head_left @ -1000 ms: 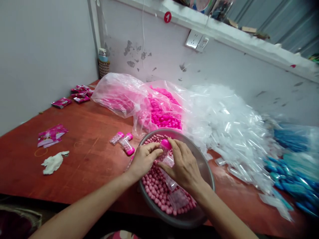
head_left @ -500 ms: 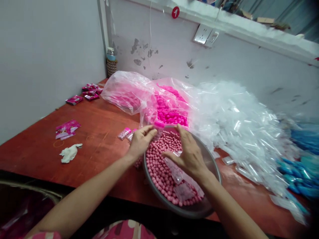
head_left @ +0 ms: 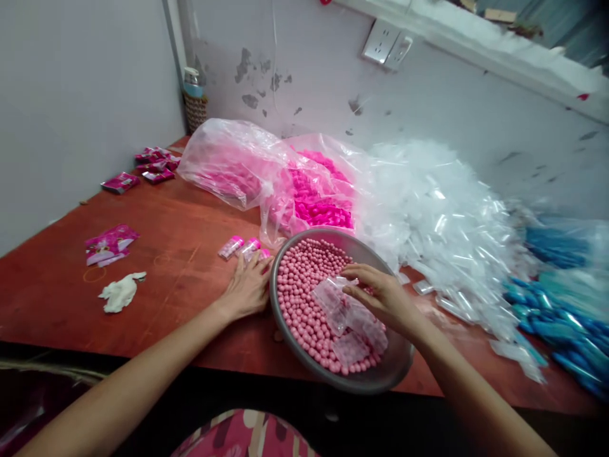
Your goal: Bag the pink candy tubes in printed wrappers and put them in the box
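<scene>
A grey metal bowl (head_left: pixel 380 374) full of small pink balls (head_left: pixel 304 285) stands at the table's near edge. Several clear plastic tubes (head_left: pixel 349 317) lie on the balls. My right hand (head_left: pixel 383 295) is over the bowl, its fingers pinched on one of these clear tubes. My left hand (head_left: pixel 247 285) rests on the table just left of the bowl, fingers stretched towards the filled tubes with pink caps (head_left: pixel 242 246) lying there; it touches the nearest one.
Behind the bowl lie a clear bag of pink caps (head_left: pixel 314 203), a big heap of clear tubes (head_left: pixel 442 216) and blue items (head_left: pixel 561 285) at the right. Pink packets (head_left: pixel 110 244), a white crumpled cloth (head_left: pixel 121 292) and a bottle (head_left: pixel 194 105) are at the left.
My left hand has carried the capped tube from over the bowl down to the table at the left. My right hand has dropped onto the clear tubes in the bowl.
</scene>
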### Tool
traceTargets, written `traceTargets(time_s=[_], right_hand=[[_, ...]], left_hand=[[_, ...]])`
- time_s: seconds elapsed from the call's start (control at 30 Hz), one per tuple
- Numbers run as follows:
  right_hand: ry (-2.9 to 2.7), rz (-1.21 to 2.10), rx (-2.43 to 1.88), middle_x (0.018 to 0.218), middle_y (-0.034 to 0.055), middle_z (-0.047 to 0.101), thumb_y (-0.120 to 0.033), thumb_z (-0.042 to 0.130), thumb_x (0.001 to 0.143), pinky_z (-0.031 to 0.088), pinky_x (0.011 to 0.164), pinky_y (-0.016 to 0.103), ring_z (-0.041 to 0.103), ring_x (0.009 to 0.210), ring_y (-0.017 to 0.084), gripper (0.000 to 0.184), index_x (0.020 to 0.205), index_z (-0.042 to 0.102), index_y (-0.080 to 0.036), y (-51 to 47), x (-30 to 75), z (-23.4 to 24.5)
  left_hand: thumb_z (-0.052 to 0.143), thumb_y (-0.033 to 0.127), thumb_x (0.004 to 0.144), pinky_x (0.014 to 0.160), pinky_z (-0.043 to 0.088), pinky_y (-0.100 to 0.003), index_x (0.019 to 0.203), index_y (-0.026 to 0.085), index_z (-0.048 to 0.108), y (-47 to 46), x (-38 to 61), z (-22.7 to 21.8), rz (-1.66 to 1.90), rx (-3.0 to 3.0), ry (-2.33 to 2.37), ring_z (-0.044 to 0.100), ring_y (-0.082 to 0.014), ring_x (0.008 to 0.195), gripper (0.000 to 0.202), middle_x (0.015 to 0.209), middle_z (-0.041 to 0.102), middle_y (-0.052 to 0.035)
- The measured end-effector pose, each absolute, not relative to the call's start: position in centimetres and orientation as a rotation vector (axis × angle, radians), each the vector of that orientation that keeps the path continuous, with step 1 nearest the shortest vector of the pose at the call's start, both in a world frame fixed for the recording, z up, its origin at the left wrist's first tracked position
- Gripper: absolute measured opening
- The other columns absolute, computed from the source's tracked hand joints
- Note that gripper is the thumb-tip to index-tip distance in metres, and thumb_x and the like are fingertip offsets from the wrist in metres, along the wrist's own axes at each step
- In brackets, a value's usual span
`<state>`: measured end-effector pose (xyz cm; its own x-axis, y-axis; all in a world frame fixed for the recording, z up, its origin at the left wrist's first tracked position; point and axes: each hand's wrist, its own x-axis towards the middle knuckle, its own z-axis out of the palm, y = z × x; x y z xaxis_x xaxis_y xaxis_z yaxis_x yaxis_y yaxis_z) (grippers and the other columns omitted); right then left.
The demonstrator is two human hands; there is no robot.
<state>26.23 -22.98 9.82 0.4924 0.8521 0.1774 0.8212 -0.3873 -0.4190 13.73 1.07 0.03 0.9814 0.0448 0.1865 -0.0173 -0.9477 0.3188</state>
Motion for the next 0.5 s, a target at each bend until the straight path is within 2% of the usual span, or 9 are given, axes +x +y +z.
traceTargets(time_s=[0.1,0.27,0.4,0.5], right_hand=[[-1.534,0.215,-2.295,0.097,0.0064,0.065,-0.025,0.049,0.085,0.048,0.077,0.032,0.061,0.089,0.019,0.016,0.094,0.061,-0.02,-22.9,25.8,10.3],[-1.572,0.258,-2.499,0.095,0.0066,0.065,-0.033,0.048,0.086,0.046,0.074,0.031,0.061,0.082,0.019,0.023,0.099,0.06,-0.019,-21.9,25.2,10.2],[-1.597,0.262,-2.667,0.09,0.0085,0.065,-0.048,0.057,0.077,0.044,0.068,0.03,0.061,0.081,0.023,0.038,0.101,0.061,-0.018,-20.7,24.7,9.9],[-1.608,0.28,-2.719,0.089,0.0077,0.065,-0.043,0.058,0.076,0.042,0.066,0.027,0.061,0.082,0.022,0.032,0.097,0.062,-0.02,-20.2,24.3,9.6]], left_hand=[[0.044,0.031,0.082,0.099,0.003,-0.063,0.128,0.028,0.042,1.2,13.9,-0.6,0.288,2.877,-0.005,0.021,-0.035,0.129,0.046,0.135,0.041,-0.0084],[0.037,0.029,0.085,0.1,0.0,-0.06,0.119,0.026,0.052,5.7,14.4,-1.5,0.33,2.992,0.098,0.029,-0.0303,0.127,0.037,0.128,0.05,-0.0077],[0.043,0.03,0.083,0.1,0.004,-0.061,0.118,0.023,0.052,9.1,14.3,-1.1,0.442,2.969,0.283,0.027,-0.0326,0.128,0.037,0.135,0.043,-0.0095],[0.045,0.031,0.083,0.102,0.018,-0.054,0.117,0.016,0.053,8.2,14.2,1.0,0.647,2.765,0.301,0.034,-0.0301,0.125,0.038,0.129,0.048,-0.0134]])
